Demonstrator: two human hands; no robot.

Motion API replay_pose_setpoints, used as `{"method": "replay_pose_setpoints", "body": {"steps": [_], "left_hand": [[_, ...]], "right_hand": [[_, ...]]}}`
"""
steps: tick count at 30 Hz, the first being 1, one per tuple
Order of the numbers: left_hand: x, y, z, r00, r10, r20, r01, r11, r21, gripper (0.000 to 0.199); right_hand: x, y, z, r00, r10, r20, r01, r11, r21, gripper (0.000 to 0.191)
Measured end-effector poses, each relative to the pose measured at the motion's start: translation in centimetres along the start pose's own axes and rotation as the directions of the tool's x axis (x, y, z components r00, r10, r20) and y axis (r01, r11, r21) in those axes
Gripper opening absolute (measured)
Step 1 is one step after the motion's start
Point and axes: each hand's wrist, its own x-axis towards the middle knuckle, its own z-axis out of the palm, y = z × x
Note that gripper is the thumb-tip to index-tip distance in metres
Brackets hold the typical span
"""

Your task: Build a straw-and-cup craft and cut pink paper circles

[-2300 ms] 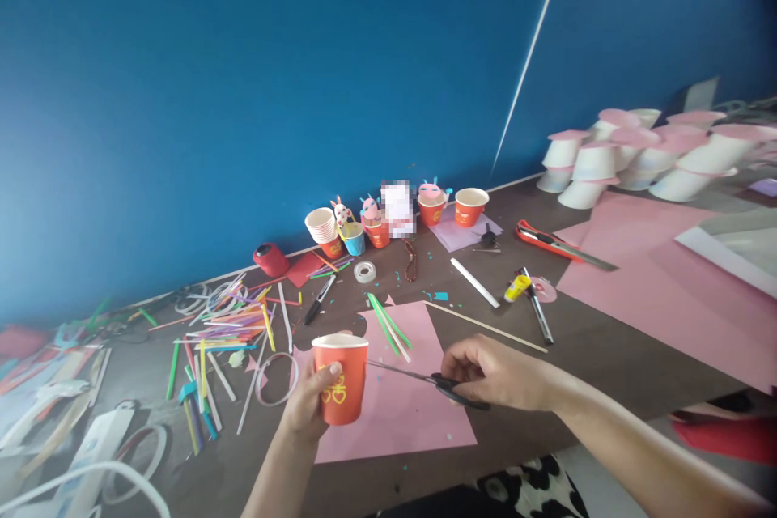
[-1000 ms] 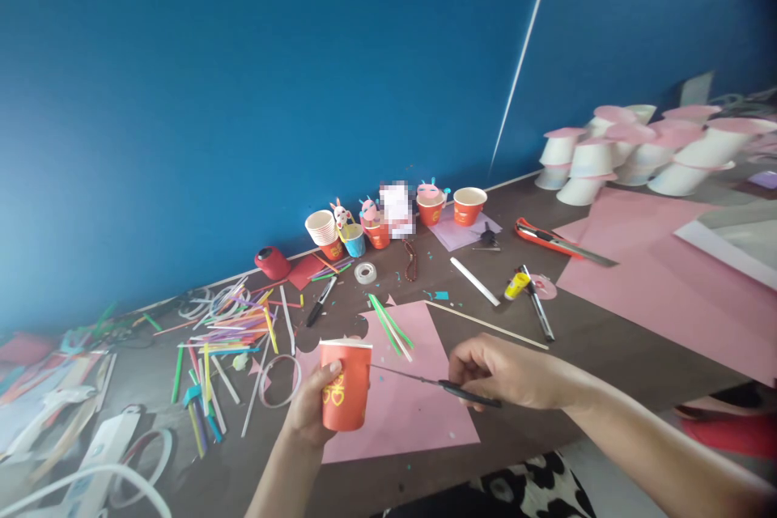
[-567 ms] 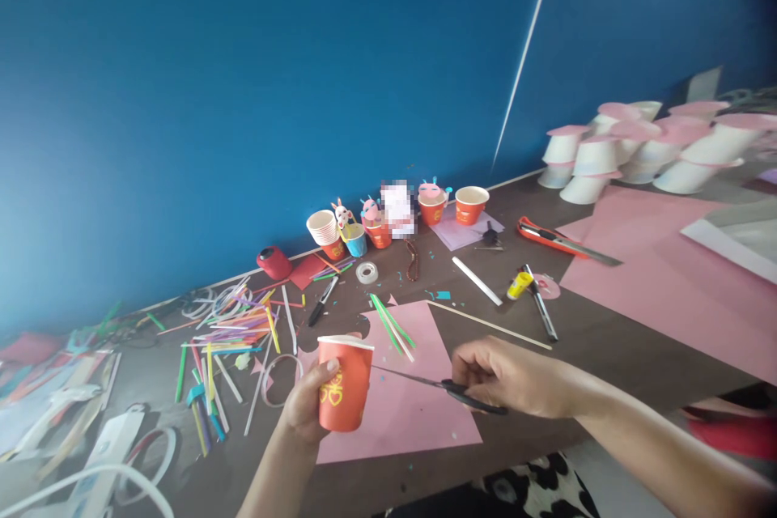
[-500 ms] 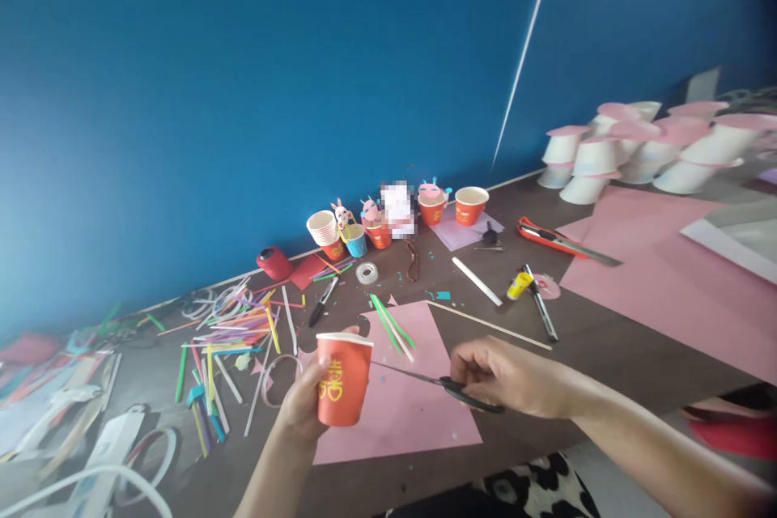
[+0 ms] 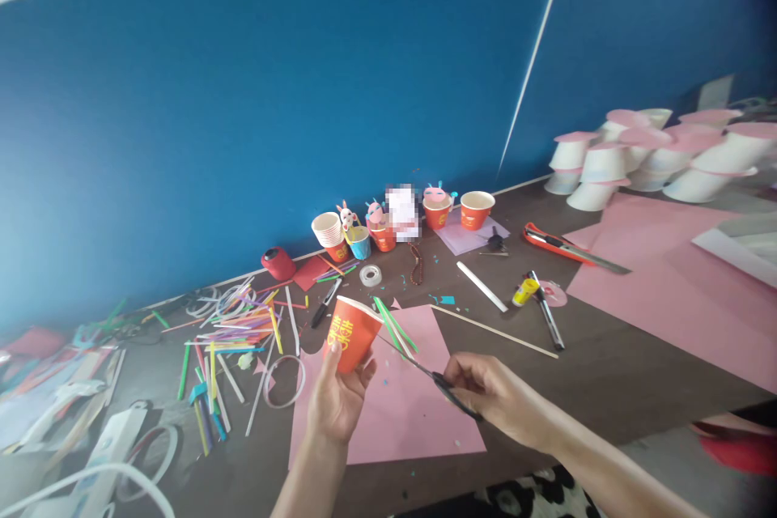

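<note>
My left hand (image 5: 341,398) holds up a tilted red paper cup (image 5: 354,337) with yellow characters, the fingers and thumb around its lower part. In my right hand (image 5: 479,390) is a pair of scissors (image 5: 425,368) with black handles, the blades pointing left toward the cup's rim. Whether the blade tip touches the cup I cannot tell. Below both hands a pink sheet of paper (image 5: 418,425) lies on the dark table, with green and white straws (image 5: 396,327) on its far edge.
Loose coloured straws (image 5: 236,328) and a tape roll (image 5: 284,382) lie to the left. Decorated cups (image 5: 381,236) stand by the blue wall. A utility knife (image 5: 558,247), a marker (image 5: 547,316) and stacked white cups (image 5: 595,170) are on the right.
My left hand has raised the cup slightly to the right and tilted it, turning more of its characters into view. The scissors now slant more steeply, their tip still near the cup.
</note>
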Motion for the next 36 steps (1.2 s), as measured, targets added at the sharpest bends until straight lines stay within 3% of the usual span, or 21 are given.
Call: {"method": "replay_pose_setpoints", "body": {"steps": [9,16,18,21,23,25,28,31,36], "left_hand": [[-0.1,0.9,0.3,0.994,0.006,-0.112,-0.003,1.000,0.024,0.007],[0.1,1.0,0.1,0.996,0.073,-0.047,-0.068,0.993,0.093,0.019],[0.2,1.0,-0.2,0.990,0.141,-0.026,-0.136,0.981,0.142,0.025],[0.3,1.0,-0.6,0.981,0.192,-0.030,-0.183,0.965,0.190,0.029],[0.2,1.2,-0.6,0.984,0.169,-0.052,-0.156,0.971,0.183,0.026],[0.1,1.4,-0.4,0.990,0.102,-0.100,-0.087,0.985,0.148,0.019],[-0.2,1.7,-0.1,0.987,-0.052,-0.153,0.061,0.997,0.055,0.010],[-0.2,1.8,0.0,0.982,-0.168,-0.089,0.165,0.986,-0.031,0.015],[-0.2,1.6,-0.2,0.985,-0.154,-0.077,0.151,0.988,-0.041,0.020]], "right_hand": [[-0.2,-0.6,0.4,1.000,0.013,0.013,-0.014,0.996,0.083,0.025],[0.0,0.0,0.5,0.977,0.171,0.126,-0.198,0.947,0.253,0.034],[-0.1,-0.2,0.4,0.980,0.164,0.116,-0.186,0.961,0.205,0.034],[-0.7,-1.2,0.2,0.996,0.090,-0.015,-0.091,0.994,-0.068,0.028],[-1.1,-1.8,0.2,0.995,0.044,-0.085,-0.062,0.972,-0.225,0.022],[-1.3,-2.0,0.3,0.995,0.031,-0.097,-0.054,0.969,-0.243,0.020],[-1.2,-1.4,0.6,0.998,0.067,-0.001,-0.067,0.996,-0.060,0.023],[-0.8,-0.4,1.1,0.986,0.135,0.097,-0.148,0.980,0.135,0.029],[-0.1,0.1,1.5,0.993,0.115,0.019,-0.116,0.989,0.094,0.021]]}}
